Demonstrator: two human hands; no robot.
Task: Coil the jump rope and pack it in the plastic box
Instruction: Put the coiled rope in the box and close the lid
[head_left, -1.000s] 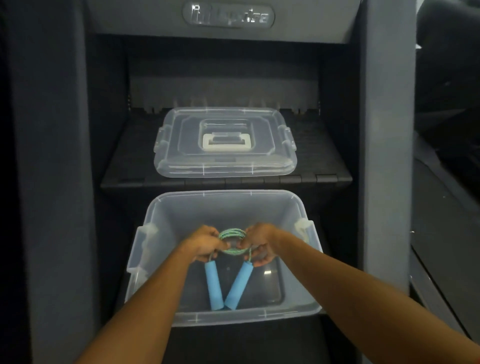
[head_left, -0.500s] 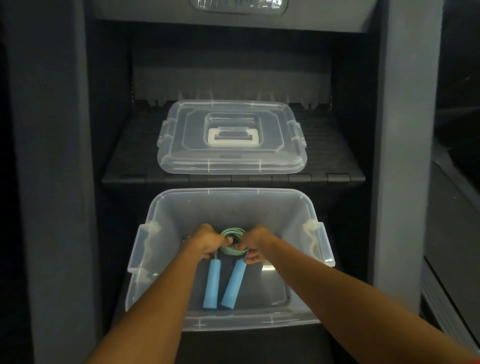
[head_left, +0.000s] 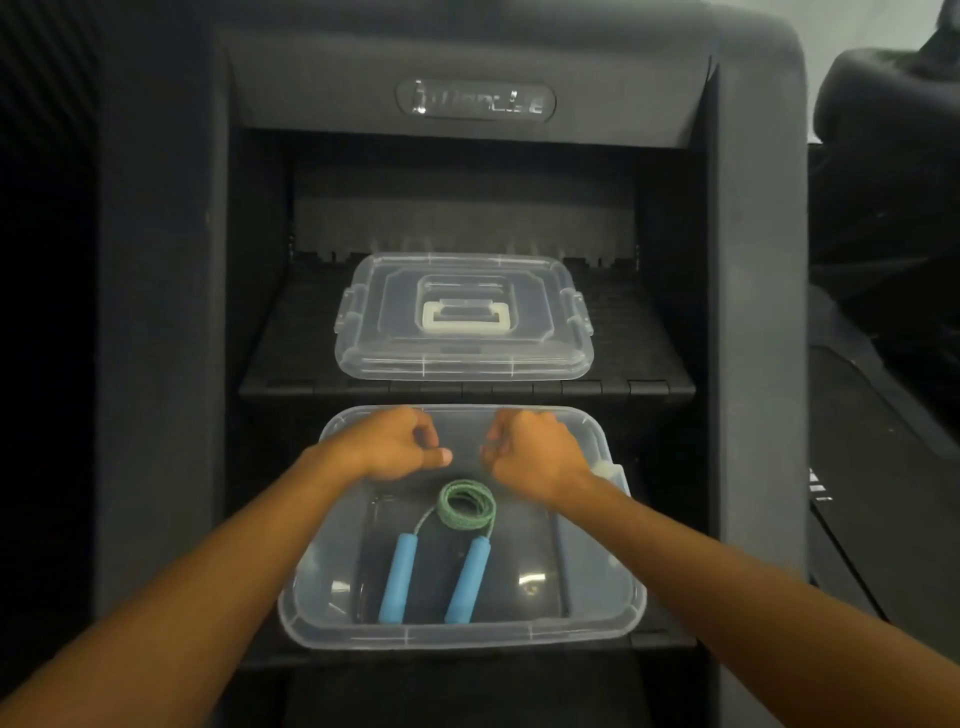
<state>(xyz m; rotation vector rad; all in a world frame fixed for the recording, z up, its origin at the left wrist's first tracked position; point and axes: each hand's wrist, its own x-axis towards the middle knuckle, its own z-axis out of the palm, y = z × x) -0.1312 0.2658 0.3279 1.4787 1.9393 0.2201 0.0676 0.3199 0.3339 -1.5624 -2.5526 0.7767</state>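
A dark stair machine (head_left: 156, 364) rises beyond both hands. The clear plastic box (head_left: 467, 636) sits open directly beneath them, and its lid (head_left: 467, 358) lies on the step just past them. The left hand (head_left: 395, 447) and right hand (head_left: 535, 454) hover slightly apart, fingers curled, holding nothing. The jump rope (head_left: 465, 506) lies coiled on the box floor below and between the hands, its blue handles (head_left: 397, 579) pointing back towards the person.

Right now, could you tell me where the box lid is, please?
In the head view, the lid lies flat on the dark shelf, centred, just beyond the open box.
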